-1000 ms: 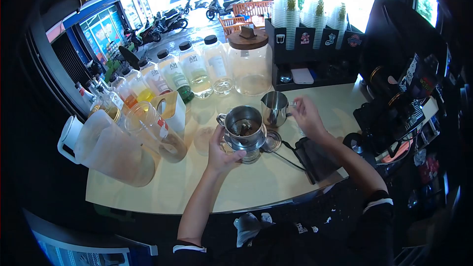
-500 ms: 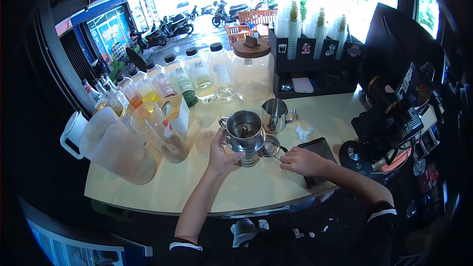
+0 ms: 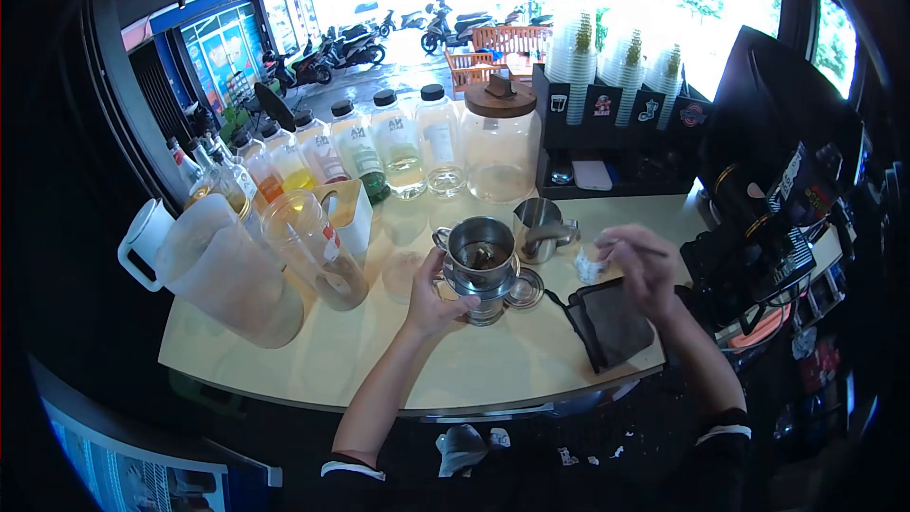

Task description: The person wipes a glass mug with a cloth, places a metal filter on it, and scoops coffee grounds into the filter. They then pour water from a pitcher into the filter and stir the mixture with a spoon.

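Note:
My left hand point(image 3: 438, 301) is closed around the side of a metal coffee drip filter point(image 3: 482, 251), with dark liquid and grounds inside. The filter sits upright on a small glass point(image 3: 485, 311). Beside it on the counter lies a round metal lid point(image 3: 525, 288). My right hand point(image 3: 645, 270), smeared by motion, is raised above a dark folded cloth point(image 3: 611, 322). It grips a thin-handled utensil, probably a spoon, whose far end is hard to make out near the steel milk pitcher point(image 3: 533, 218). A crumpled white tissue point(image 3: 590, 268) lies close to that hand.
Left on the counter point(image 3: 379, 370) stand a large plastic pitcher point(image 3: 223, 275), a tall clear jar point(image 3: 313, 256) and a white box point(image 3: 353, 213). Several bottles point(image 3: 393, 147) and a wooden-lidded jar point(image 3: 502, 156) line the back. Stacked cups point(image 3: 572, 57) fill a black holder; dark equipment point(image 3: 749, 199) is at right.
My right hand has lifted up and to the right with the utensil, away from the lid beside the filter. My left hand stays on the filter. The view has shifted slightly.

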A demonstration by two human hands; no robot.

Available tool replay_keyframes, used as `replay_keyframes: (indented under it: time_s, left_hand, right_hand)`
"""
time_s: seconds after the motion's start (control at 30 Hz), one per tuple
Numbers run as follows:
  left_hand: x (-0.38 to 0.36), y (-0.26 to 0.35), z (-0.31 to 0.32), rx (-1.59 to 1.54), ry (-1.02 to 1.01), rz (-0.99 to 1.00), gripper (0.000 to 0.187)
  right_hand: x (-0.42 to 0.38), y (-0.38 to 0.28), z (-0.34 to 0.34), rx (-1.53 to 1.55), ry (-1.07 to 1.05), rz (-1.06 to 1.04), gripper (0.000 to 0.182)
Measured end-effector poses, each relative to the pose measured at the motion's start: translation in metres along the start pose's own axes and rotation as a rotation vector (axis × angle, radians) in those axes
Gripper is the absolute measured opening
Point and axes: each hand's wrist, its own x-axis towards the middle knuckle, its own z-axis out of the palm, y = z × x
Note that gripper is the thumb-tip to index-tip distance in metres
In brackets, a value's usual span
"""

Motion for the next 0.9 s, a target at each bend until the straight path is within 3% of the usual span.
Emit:
replay_keyframes:
  time_s: [0.07, 0.1, 0.23, 0.3, 0.4, 0.9]
  left_hand:
    - [0.000, 0.002, 0.001, -0.003, 0.000, 0.008, 0.082]
    - [0.001, 0.002, 0.001, -0.007, -0.003, 0.019, 0.081]
    - [0.001, -0.004, -0.001, 0.004, -0.010, 0.026, 0.080]
    - [0.000, -0.004, 0.000, -0.009, 0.005, 0.022, 0.078]
    - [0.001, 0.005, 0.000, 0.027, -0.011, 0.002, 0.077]
    - [0.002, 0.001, 0.001, -0.021, -0.024, -0.011, 0.078]
  right_hand:
    - [0.017, -0.016, 0.000, 0.178, 0.221, 0.041, 0.015]
    - [0.023, -0.024, 0.002, 0.179, 0.220, 0.042, 0.015]
    - [0.042, -0.040, 0.027, 0.014, 0.040, -0.056, 0.021]
    - [0.047, -0.035, 0.045, -0.081, -0.172, -0.273, 0.025]
    - [0.057, -0.037, 0.048, -0.012, -0.291, -0.341, 0.029]
    - [0.056, -0.028, 0.047, -0.071, -0.303, -0.387, 0.031]
